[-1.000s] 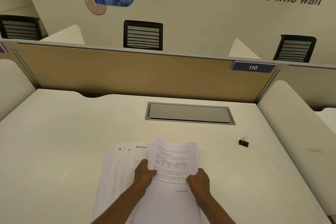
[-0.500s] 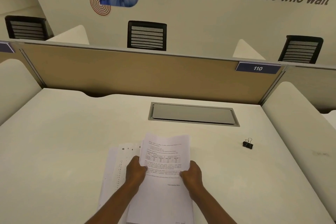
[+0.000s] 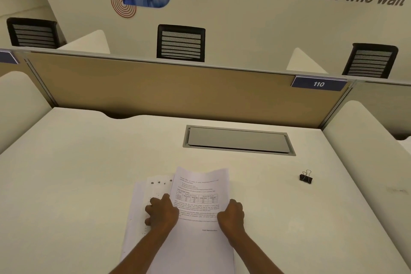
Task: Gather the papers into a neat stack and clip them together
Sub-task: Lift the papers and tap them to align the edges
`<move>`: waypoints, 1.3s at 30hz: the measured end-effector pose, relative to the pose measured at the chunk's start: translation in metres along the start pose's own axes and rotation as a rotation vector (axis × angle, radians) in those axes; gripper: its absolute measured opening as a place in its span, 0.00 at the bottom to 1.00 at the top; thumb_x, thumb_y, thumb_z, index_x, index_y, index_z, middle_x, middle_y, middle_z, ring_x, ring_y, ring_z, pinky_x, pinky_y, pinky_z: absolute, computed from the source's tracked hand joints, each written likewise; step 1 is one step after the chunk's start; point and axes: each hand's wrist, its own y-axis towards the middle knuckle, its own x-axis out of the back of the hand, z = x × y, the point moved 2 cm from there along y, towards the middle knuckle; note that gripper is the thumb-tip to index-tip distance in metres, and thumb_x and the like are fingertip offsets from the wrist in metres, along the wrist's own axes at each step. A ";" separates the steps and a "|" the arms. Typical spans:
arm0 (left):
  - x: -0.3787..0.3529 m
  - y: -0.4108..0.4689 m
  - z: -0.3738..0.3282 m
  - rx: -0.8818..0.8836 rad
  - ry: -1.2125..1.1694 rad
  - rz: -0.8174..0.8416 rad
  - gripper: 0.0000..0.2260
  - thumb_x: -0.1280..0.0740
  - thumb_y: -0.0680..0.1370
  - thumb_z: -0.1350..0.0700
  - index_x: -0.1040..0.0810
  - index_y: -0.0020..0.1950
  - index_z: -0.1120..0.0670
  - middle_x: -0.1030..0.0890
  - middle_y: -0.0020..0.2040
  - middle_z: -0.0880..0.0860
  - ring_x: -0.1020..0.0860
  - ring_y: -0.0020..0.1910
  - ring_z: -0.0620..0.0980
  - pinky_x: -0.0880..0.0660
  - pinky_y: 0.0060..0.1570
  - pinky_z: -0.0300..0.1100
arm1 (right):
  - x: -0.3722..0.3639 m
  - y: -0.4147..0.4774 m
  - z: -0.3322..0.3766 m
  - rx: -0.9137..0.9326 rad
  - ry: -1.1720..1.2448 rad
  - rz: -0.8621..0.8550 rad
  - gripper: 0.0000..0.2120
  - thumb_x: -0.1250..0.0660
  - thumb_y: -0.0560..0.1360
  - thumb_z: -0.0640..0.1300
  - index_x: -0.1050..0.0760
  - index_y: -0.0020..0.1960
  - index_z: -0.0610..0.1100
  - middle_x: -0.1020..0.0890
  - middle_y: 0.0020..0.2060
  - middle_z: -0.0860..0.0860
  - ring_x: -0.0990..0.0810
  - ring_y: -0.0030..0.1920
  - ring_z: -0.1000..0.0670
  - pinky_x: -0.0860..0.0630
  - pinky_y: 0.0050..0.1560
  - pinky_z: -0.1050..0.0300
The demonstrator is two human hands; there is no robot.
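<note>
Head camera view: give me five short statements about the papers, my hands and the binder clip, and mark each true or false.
1. The binder clip lies on the desk, right of the papers and apart from them. True.
2. The papers form one flush stack. False: sheets stick out leftward from under the top sheet.
3. The right hand holds the binder clip. False: the right hand grips the top sheet's right edge.
4. The left hand is on the papers at the top sheet's left edge. True.
5. The blue label reads 101. False: the blue label reads 110.
</note>
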 end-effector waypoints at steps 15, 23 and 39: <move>0.000 0.000 -0.002 -0.087 -0.445 -0.033 0.16 0.34 0.74 0.64 0.31 0.60 0.54 0.25 0.54 0.59 0.22 0.46 0.56 0.20 0.47 0.53 | 0.010 -0.009 -0.001 -0.020 0.380 0.044 0.12 0.40 0.68 0.28 0.28 0.46 0.41 0.20 0.43 0.47 0.21 0.42 0.50 0.26 0.34 0.62; 0.001 -0.002 -0.002 0.066 -0.403 0.010 0.19 0.26 0.70 0.60 0.28 0.56 0.63 0.30 0.56 0.62 0.23 0.46 0.58 0.20 0.45 0.48 | 0.012 -0.008 -0.008 -0.057 0.488 0.076 0.19 0.40 0.65 0.25 0.24 0.52 0.40 0.17 0.47 0.45 0.18 0.45 0.48 0.21 0.39 0.57; -0.001 0.002 -0.002 0.194 -0.336 0.027 0.21 0.28 0.69 0.53 0.29 0.57 0.58 0.29 0.57 0.61 0.31 0.57 0.61 0.26 0.52 0.54 | 0.008 -0.015 -0.004 0.009 0.406 0.084 0.17 0.42 0.69 0.25 0.30 0.51 0.43 0.21 0.46 0.49 0.21 0.45 0.52 0.25 0.36 0.64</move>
